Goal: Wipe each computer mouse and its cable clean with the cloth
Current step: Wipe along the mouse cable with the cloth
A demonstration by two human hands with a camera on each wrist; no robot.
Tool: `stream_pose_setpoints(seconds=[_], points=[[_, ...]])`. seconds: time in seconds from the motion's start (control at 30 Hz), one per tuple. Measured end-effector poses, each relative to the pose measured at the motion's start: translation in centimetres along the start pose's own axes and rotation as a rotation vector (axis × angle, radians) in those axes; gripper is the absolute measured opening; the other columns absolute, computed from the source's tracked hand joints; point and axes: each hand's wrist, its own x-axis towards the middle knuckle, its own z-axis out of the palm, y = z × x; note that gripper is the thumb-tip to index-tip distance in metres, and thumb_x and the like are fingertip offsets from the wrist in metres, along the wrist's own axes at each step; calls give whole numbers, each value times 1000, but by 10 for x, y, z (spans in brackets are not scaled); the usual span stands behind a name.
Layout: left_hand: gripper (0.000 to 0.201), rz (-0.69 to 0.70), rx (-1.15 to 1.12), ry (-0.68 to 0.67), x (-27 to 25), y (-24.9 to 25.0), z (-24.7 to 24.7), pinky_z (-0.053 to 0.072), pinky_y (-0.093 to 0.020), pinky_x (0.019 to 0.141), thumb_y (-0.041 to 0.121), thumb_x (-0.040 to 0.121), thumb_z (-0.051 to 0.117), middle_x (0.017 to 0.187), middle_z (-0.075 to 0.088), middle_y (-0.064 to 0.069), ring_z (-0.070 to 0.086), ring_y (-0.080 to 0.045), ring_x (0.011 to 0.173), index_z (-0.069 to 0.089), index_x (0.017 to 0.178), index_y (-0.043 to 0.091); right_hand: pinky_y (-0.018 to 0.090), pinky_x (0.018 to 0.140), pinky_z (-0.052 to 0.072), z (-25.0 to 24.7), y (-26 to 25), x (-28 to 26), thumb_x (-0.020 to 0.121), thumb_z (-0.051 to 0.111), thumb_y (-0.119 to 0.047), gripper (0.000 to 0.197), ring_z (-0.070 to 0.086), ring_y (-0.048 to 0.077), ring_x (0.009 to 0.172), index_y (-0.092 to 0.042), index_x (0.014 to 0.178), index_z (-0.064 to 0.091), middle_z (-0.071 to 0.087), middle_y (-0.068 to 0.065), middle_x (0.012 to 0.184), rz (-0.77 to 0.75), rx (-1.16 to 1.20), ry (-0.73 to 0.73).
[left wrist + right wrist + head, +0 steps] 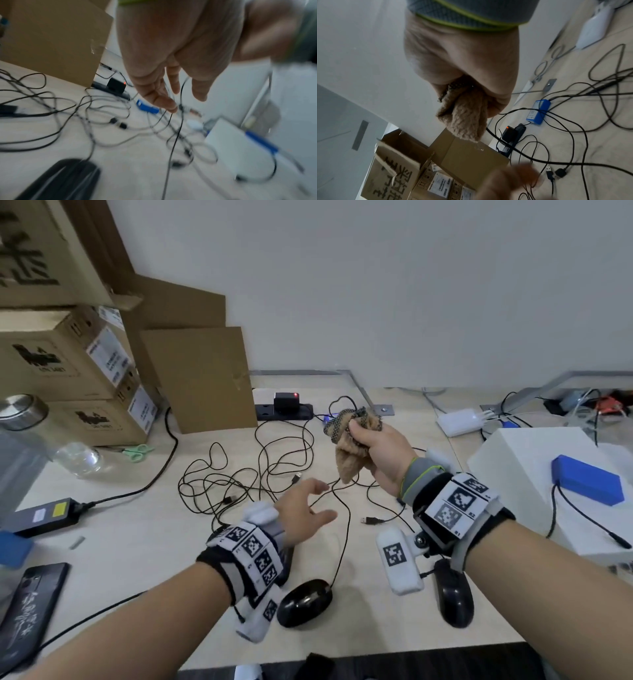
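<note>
The mouse [304, 602] lies bottom centre on the desk, cable [343, 537] running up-frame beneath the slack-fingered left hand [305, 513], nearer; right hand [380, 455] clutches the cloth [352, 445] above.

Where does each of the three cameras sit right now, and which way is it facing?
Head: on the head, looking down at the desk; both forearms, left hand, right hand gripping the cloth.
Left wrist: along the open left palm toward the cables.
Right wrist: along the right hand toward the cloth and boxes.
All three share the cables.
</note>
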Motion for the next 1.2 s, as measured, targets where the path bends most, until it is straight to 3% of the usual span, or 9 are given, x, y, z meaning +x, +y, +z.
stream_pose_setpoints(seconds=[0.13,0.3,0.43,0.57,0.73,0.87,0.93,1.03,1.2], points=[[28,91,-429,-60,6,44,-29,55,-29,57,12,93,61,117,65,0,69,-20,74,51,118,20,33,69,49,-3,2,5,98,52,-26,24,61,21,68,-6,91,63,64,11,80,38,94,38],[7,119,-423,11,8,61,-37,57,-25,59,2,92,60,76,69,-6,64,-14,57,60,88,8,30,74,46,0,-10,4,99,52,-23,24,59,16,73,-12,81,62,65,-1,71,19,125,103],[17,124,-63,-15,10,41,-33,53,-25,61,9,88,66,68,67,5,61,-12,60,61,75,19,34,76,50,-3,-30,6,99,54,-21,23,61,16,71,-12,79,61,65,3,76,-19,135,237],[10,143,635,-393,10,29,-40,43,-26,69,23,94,58,95,65,0,57,-16,82,64,98,17,35,55,51,-5,-56,4,102,46,-26,42,57,25,54,-10,64,51,59,14,65,-82,51,170],[24,80,849,-619,8,37,-51,39,-23,66,19,97,52,104,61,-2,52,-18,86,63,116,8,22,41,45,-4,-82,10,103,45,-24,41,54,21,44,-13,63,44,53,10,60,-124,93,187],[29,145,512,-303,17,37,-58,46,-22,79,35,92,62,117,66,11,63,-12,98,63,120,26,25,48,46,3,-61,10,101,50,-26,35,52,23,55,-13,68,46,49,13,68,-37,-16,107],[20,162,162,-86,23,51,-60,45,-15,65,33,93,61,109,69,12,64,-7,82,63,112,27,29,60,46,5,-51,9,98,54,-27,30,55,23,64,-12,72,53,56,11,73,-38,-72,122],[10,116,-292,-79,27,78,-62,42,-20,48,22,96,56,94,74,-1,62,-11,61,58,105,17,33,66,45,9,-47,6,93,59,-35,34,57,24,67,-12,69,55,61,9,70,-27,-57,110],[17,221,-57,-46,25,72,-60,51,-33,62,20,92,61,68,70,6,62,-14,58,61,76,27,41,74,51,5,-38,12,72,63,-56,37,65,32,82,-19,71,59,67,4,76,37,-182,173]])
